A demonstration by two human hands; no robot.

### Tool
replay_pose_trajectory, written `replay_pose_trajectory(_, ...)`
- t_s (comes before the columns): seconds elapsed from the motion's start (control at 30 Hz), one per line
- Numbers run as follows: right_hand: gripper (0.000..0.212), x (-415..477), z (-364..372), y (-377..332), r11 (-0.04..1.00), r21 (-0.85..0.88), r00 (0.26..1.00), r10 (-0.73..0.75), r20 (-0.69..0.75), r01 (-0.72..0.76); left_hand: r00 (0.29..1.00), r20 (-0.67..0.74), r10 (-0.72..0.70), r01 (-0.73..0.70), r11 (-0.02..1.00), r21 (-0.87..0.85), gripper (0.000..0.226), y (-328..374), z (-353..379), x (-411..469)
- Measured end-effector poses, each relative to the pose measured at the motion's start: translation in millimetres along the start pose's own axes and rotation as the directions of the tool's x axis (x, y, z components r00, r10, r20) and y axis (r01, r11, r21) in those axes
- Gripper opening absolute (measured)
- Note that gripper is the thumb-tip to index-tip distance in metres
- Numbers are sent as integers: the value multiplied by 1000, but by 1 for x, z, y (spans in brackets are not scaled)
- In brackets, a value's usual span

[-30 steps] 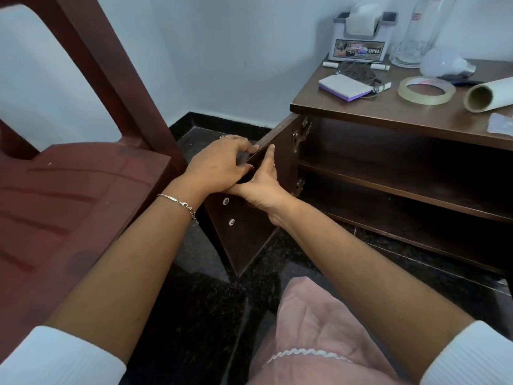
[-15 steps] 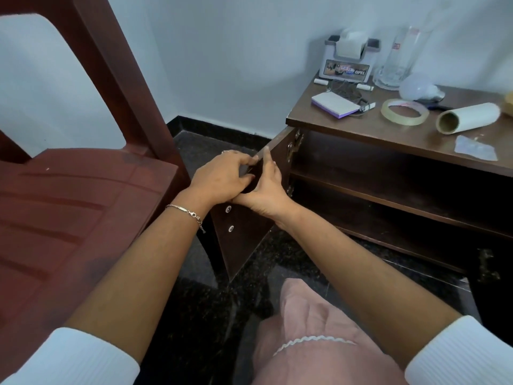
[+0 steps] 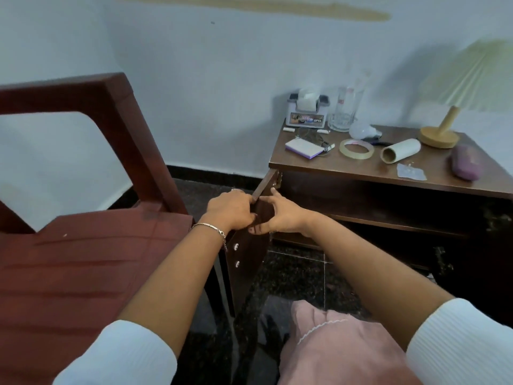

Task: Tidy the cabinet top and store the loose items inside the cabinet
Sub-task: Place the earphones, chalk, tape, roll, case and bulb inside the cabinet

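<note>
Left hand (image 3: 230,211), centre frame: fingers curled over top edge of open cabinet door (image 3: 245,262). Right hand (image 3: 280,218) just beside it, thumb and forefinger spread wide against door's inner face. Cabinet (image 3: 361,187) at right, interior dark. Loose items on worktop (image 3: 347,168), upper right: tape roll (image 3: 356,149), cardboard tube (image 3: 399,150), purple-edged pad (image 3: 304,148), light bulb (image 3: 361,129), purple case (image 3: 466,162), tissue box (image 3: 307,113), glass jar (image 3: 345,112), lamp (image 3: 438,137). Red-brown chair (image 3: 83,259) at left.

Two hands (image 3: 230,211) (image 3: 280,218), one door (image 3: 247,262), one lamp (image 3: 438,136), one bulb (image 3: 361,129).
</note>
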State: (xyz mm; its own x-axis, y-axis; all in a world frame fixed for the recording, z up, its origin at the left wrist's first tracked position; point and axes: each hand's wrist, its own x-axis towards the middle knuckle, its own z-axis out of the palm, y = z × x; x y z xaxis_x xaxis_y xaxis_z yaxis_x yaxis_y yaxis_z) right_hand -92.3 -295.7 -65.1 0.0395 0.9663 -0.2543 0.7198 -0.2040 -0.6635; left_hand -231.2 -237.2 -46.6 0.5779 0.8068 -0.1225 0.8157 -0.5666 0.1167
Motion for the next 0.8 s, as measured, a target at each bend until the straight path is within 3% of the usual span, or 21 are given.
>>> replay_pose_trajectory(0.23,82,-11,-51,21,985,-165,990,20,-143,-43,983,-181,14,-38,991,-127,44,26,-12,33)
replay_pose_trajectory(0.43,71,-12,-100,55,978,-195,944,7,-329,-76,988,-156,14,-64,943,-327,50,72,-23,80)
replay_pose_trajectory(0.5,65,-6,-113,69,982,-168,894,0,-448,-84,990,-142,-7,-45,930,-364,54,85,-22,99)
replay_pose_trajectory(0.6,48,4,-122,89,995,-11,738,66,-671,-99,993,-116,-27,-20,922,-387,59,99,-19,128)
replay_pose_trajectory(0.67,44,14,-118,100,994,86,668,108,-736,-66,990,-128,-59,-3,898,-439,63,105,-16,147)
replay_pose_trajectory(0.8,43,39,-109,116,996,84,643,87,-761,-35,979,-161,-123,38,893,-448,77,110,-6,178)
